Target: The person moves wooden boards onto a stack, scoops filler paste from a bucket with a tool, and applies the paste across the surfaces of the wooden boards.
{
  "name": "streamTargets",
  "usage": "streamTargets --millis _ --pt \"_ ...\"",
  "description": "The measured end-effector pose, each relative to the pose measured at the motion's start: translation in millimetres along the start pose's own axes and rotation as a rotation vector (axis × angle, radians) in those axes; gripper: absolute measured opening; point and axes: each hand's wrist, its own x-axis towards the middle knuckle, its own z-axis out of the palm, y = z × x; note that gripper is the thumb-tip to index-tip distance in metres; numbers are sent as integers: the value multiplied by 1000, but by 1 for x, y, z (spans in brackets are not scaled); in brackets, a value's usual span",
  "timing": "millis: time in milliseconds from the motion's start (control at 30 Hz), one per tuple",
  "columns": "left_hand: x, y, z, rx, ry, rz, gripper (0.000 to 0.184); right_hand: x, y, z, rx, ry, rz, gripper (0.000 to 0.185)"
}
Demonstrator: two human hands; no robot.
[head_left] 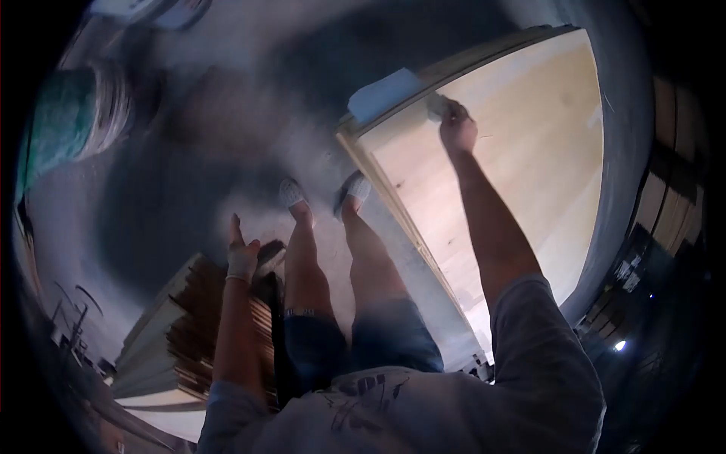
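Observation:
My right hand (458,129) is closed around a small pale greenish pad (436,107) near the far left edge of a large light wooden sheet (522,174). The sheet lies on top of a stack of boards. A light blue piece (384,94), sheet-like, sits at the far edge of the stack, just left of the pad. Over the floor on the left, my left hand (242,253) hangs with its fingers stretched out and nothing in it.
Behind my left arm stands a stack of thin wooden sheets (197,333) with ragged edges. A green wrapped roll or bundle (64,125) is at the far left. Stacked boards (662,189) line the right side. My feet are on the grey floor (249,159) between the stacks.

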Motion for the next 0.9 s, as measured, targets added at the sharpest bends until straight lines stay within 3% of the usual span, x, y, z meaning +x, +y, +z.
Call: streamTargets --millis 100,167,267,333,367,400,433,500,567,600,633,733,767,833,900 --pt "-50 3 7 -262 50 -148 75 -78 -48 25 -28 21 -16 14" --pt "-70 -5 24 -363 91 -115 74 -124 -79 42 74 -14 -85 23" --pt "-80 -87 61 -392 84 111 75 -151 -101 41 54 -197 -148 31" --pt "-111 -101 67 -287 147 254 72 -148 -93 35 285 -500 24 34" --pt "-137 -103 71 -183 200 277 71 -155 -88 34 268 -571 -4 32" --pt "-169 -105 76 -73 258 284 69 -170 -94 26 901 -708 440 30" --pt "-203 -103 87 -39 209 215 66 -183 -98 4 1046 -861 582 32" --pt "-266 -110 106 453 231 219 61 -212 -138 -48 1304 -1174 763 29" --pt "-300 -104 130 -190 393 109 60 -248 -190 -92 1358 -1269 799 32" --pt "-332 -80 118 -753 326 150 64 -262 -212 -108 1365 -1351 772 30" --pt "-355 -71 109 -755 304 113 66 -271 -229 -118 1412 -1566 729 30" --pt "-440 -42 79 -845 396 160 64 -317 -314 -173 1292 -1694 456 29" --pt "-446 -57 88 -907 476 219 60 -321 -329 -173 1278 -1845 389 30" --pt "-481 -71 89 -983 623 265 53 -354 -379 -197 1221 -1857 214 30" --pt "-532 -93 87 -793 906 267 45 -401 -420 -216 1174 -1877 53 29"
